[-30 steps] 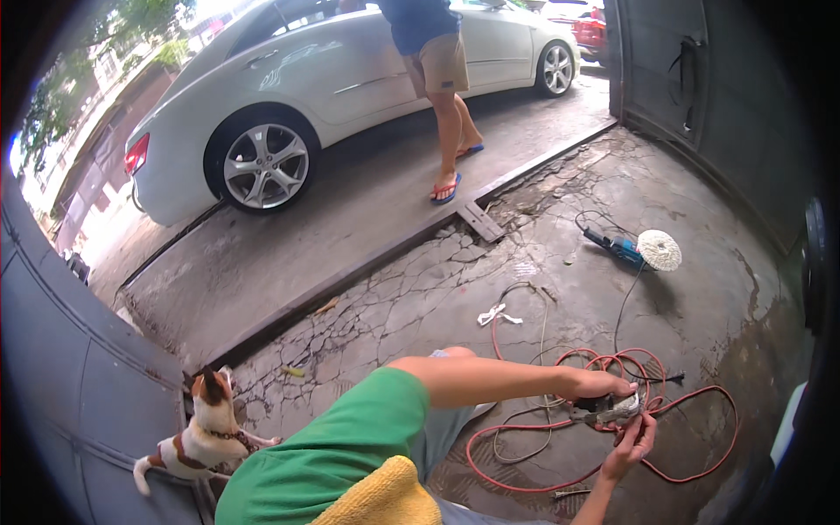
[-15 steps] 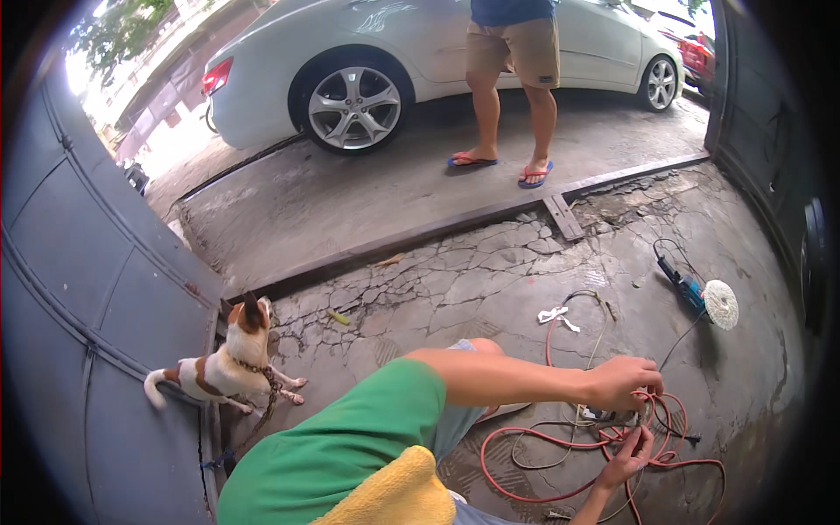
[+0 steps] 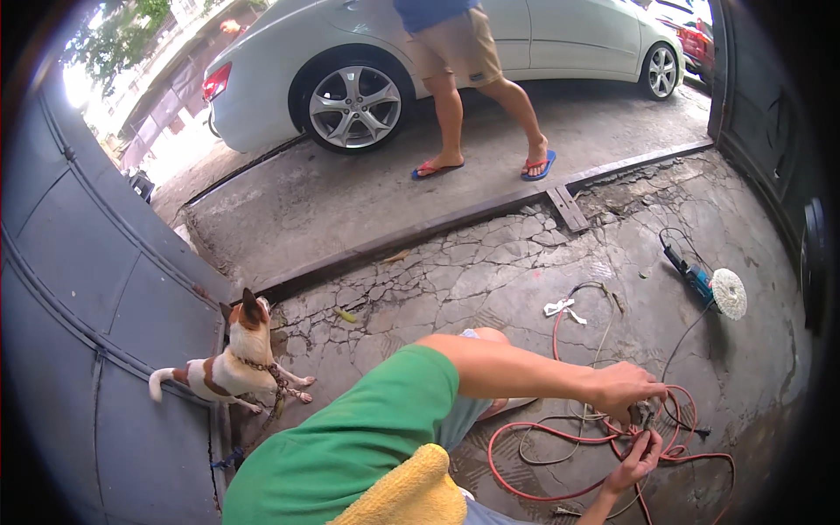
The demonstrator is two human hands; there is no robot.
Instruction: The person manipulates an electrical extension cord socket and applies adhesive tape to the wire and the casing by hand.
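My left hand (image 3: pixel 628 389), reaching from a green sleeve, is closed over a small grey piece (image 3: pixel 646 411) on the cords; I cannot make out exactly what it is. My right hand (image 3: pixel 639 455) is just below it, fingertips pinched on the lower end of the same piece. Red cords (image 3: pixel 500 468) and thinner pale cables lie looped on the cracked concrete around my hands. A blue-green power tool (image 3: pixel 696 278) with a round white pad (image 3: pixel 728 293) lies beyond to the right, beside a white scrap (image 3: pixel 560 308). A yellow towel (image 3: pixel 398 490) lies over my green shirt.
A brown-and-white dog (image 3: pixel 241 367) on a chain sits by the grey metal gate (image 3: pixel 105 280). A person (image 3: pixel 451 52) in shorts and sandals walks past a white car (image 3: pixel 569 39) beyond the raised threshold (image 3: pixel 385 236). A dark gate (image 3: pixel 761 114) stands at right.
The view has swung, shifting the scene rightward and down compared with a second ago. The other person has turned and stepped left. My hands still work on the piece among the cords.
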